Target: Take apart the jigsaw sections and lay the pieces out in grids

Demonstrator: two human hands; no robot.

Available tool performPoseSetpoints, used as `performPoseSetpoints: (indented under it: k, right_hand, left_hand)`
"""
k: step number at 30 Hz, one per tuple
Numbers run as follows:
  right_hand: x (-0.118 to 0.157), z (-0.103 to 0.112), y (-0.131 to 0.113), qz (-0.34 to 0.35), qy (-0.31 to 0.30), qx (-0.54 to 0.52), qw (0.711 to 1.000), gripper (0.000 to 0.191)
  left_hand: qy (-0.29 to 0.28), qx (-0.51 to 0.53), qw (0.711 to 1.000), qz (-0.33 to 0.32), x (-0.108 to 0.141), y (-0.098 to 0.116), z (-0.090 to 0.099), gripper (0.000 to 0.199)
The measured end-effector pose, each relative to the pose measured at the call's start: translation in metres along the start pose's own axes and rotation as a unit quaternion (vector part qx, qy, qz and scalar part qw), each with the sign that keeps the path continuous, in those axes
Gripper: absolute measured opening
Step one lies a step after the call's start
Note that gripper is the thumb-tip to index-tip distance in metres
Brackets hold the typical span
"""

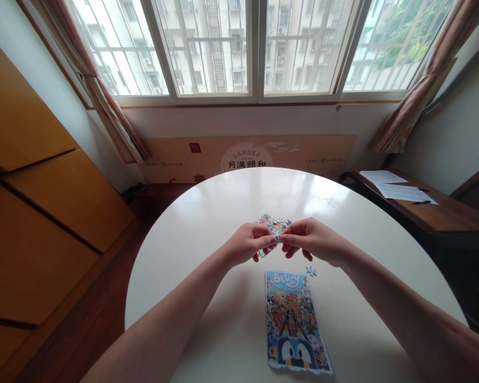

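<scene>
My left hand (250, 243) and my right hand (310, 240) meet above the table, fingertips pinched together. Between them is a small light-blue jigsaw puzzle piece (278, 239), gripped from both sides; whether it is one piece or two joined, I cannot tell. Just behind the hands lies a pile of mixed jigsaw pieces (268, 221), partly hidden by my fingers. A few light-blue loose pieces (311, 271) rest below my right hand. Nearer to me a colourful printed picture sheet (295, 324) with "BLUEY" at its top lies flat, its bottom edge torn.
A round white table (175, 255) fills the middle. To the right stands a brown wooden desk (455, 213) with papers (403, 192) and pens. Brown cabinets (43, 229) are on the left. Beyond the table are a printed board (211, 154) and a barred window (215, 48).
</scene>
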State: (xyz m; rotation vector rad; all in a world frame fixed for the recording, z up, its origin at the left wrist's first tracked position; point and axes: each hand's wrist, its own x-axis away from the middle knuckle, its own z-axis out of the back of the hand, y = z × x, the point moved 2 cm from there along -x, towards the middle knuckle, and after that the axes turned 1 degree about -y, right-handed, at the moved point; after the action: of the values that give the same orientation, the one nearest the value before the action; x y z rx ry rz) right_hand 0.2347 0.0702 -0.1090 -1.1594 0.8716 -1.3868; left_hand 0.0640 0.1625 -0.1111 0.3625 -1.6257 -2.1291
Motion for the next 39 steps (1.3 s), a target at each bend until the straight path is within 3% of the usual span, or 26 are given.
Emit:
performPoseSetpoints:
  k: [9,13,16,18,20,23,27,31,35,39]
  right_hand:
    - [0.004,-0.009,-0.002,0.075,0.085,0.136,0.984,0.020]
    - [0.010,-0.013,-0.009,0.123,0.090,0.157,0.976,0.019]
    - [0.016,-0.005,-0.016,0.144,0.091,0.152,0.974,0.022]
    - [0.017,0.007,-0.015,0.109,0.062,0.151,0.981,0.025]
    - [0.016,0.023,-0.007,0.027,0.008,0.169,0.985,0.028]
    - [0.012,0.044,0.009,-0.059,-0.053,0.203,0.976,0.027]
    - [0.007,0.050,0.021,-0.078,-0.117,0.224,0.964,0.023]
    - [0.005,0.043,0.021,-0.079,-0.127,0.216,0.965,0.024]
    - [0.005,0.049,0.023,-0.100,-0.056,0.272,0.956,0.027]
    - [-0.002,0.064,0.027,-0.049,0.134,0.369,0.919,0.023]
  left_hand:
    - [0.036,-0.045,0.997,0.043,0.000,-0.001,-0.001,0.023]
    - [0.046,-0.052,0.995,0.074,0.000,-0.002,0.001,0.022]
    - [0.026,-0.047,0.997,0.062,0.001,-0.001,0.001,0.025]
    - [0.033,-0.071,0.996,0.049,0.001,-0.001,0.001,0.027]
    - [0.052,-0.117,0.991,0.036,0.000,-0.002,0.000,0.027]
    - [0.063,-0.161,0.985,-0.004,-0.003,-0.006,-0.005,0.018]
    - [0.058,-0.192,0.979,-0.036,-0.007,-0.012,-0.018,0.012]
    - [0.055,-0.277,0.958,-0.052,-0.009,-0.014,-0.031,0.011]
    - [0.084,-0.359,0.926,-0.080,-0.009,-0.012,-0.031,0.010]
    - [0.164,-0.365,0.914,-0.065,-0.007,-0.011,-0.014,0.013]
